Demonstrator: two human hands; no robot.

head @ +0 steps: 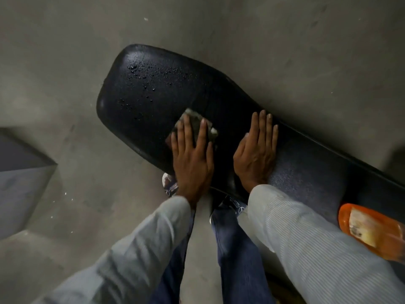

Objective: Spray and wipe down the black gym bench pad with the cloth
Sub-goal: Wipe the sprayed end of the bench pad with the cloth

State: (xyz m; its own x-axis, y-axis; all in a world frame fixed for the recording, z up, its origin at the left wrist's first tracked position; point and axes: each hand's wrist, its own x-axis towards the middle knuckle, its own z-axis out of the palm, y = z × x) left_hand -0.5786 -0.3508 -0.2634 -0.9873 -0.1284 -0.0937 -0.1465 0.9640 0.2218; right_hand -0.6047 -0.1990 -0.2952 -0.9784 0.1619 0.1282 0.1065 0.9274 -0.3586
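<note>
Head view: left hand (191,154) presses cloth (195,123) on bench pad (149,88)

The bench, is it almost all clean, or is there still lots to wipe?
The spraying looks done: droplets sit on the far end of the black bench pad, and the orange bottle lies set aside. The wiping is under way: the left hand presses the cloth flat near the middle, while the right hand rests on the pad. The wet far end still needs wiping.
</note>
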